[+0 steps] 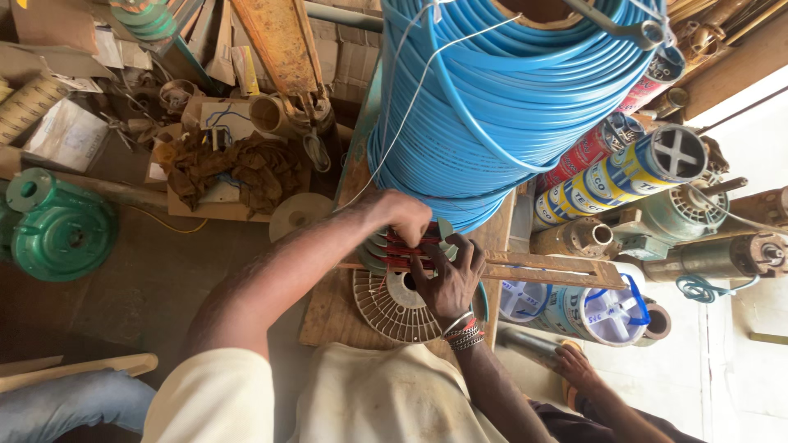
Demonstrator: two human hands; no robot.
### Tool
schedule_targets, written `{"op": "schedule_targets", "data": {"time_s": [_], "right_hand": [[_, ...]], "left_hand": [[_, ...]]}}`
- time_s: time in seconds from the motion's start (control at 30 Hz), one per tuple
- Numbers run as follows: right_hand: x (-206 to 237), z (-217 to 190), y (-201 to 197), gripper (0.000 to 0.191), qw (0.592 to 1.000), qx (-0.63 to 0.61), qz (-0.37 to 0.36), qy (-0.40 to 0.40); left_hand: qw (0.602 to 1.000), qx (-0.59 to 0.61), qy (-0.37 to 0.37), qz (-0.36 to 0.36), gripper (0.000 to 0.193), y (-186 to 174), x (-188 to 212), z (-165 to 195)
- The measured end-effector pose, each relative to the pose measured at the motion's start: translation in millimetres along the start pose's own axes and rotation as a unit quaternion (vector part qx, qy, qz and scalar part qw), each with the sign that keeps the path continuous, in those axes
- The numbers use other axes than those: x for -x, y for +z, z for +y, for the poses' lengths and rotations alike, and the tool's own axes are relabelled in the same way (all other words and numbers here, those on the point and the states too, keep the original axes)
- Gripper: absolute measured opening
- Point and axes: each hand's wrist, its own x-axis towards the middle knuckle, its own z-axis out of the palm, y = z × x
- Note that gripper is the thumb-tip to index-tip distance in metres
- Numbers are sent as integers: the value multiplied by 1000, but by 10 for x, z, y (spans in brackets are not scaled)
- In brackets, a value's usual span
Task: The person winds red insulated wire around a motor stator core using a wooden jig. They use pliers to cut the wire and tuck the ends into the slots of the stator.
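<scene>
My left hand (400,215) reaches in from the lower left, its fingers curled down over a stack of reddish copper wire coils (404,248) wound on a green-edged former. My right hand (447,280), with bead bracelets at the wrist, grips the same coils from below, fingers spread across their right side. The coils sit at the end of a slotted wooden bar (552,269) above a white ribbed disc (392,310) on a wooden board (328,316). A thin white wire (410,98) runs up from my left hand over a big reel of blue cable (509,98).
Green cast pump housings (61,236) lie on the floor at left. Brown rags on cardboard (238,168) sit beyond them. Labelled rolls (611,176), white and blue spools (595,313) and metal motor parts (722,256) crowd the right. A bare limb (579,367) shows at lower right.
</scene>
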Motion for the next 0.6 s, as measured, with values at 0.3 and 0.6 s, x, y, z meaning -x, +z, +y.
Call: {"op": "schedule_targets", "data": {"time_s": [0.3, 0.6], "right_hand": [[-4, -271, 151, 25, 991, 27, 27, 125], [-1, -240, 426, 17, 988, 22, 44, 144]], "left_hand": [[996, 91, 26, 3, 26, -52, -97, -89], [996, 83, 30, 7, 24, -89, 5, -54]]}}
